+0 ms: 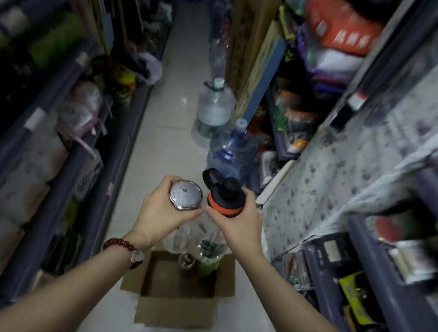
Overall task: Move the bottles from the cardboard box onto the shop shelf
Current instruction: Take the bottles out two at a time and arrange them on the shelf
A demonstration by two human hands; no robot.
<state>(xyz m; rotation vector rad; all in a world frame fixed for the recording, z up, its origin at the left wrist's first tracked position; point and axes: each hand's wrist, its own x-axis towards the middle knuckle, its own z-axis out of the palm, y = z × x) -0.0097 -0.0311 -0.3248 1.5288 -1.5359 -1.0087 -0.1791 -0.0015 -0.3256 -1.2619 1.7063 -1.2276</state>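
My left hand [159,211] grips a clear bottle with a round silver lid [185,195], held upright above the open cardboard box [174,314] on the floor. My right hand [240,225] grips a second clear bottle with an orange-and-black lid [225,201] that has a black loop. The two bottles hang side by side, nearly touching. Inside the box a further bottle with greenish contents [208,265] and a small round lid [186,259] show at the far wall. The shop shelf [368,257] runs along my right.
Narrow aisle with a pale tiled floor [168,119]. Two large water jugs [214,111] [232,151] stand on the floor ahead, right of centre. Packed shelving [58,120] lines the left side. A floral cloth [355,145] drapes over the right shelves.
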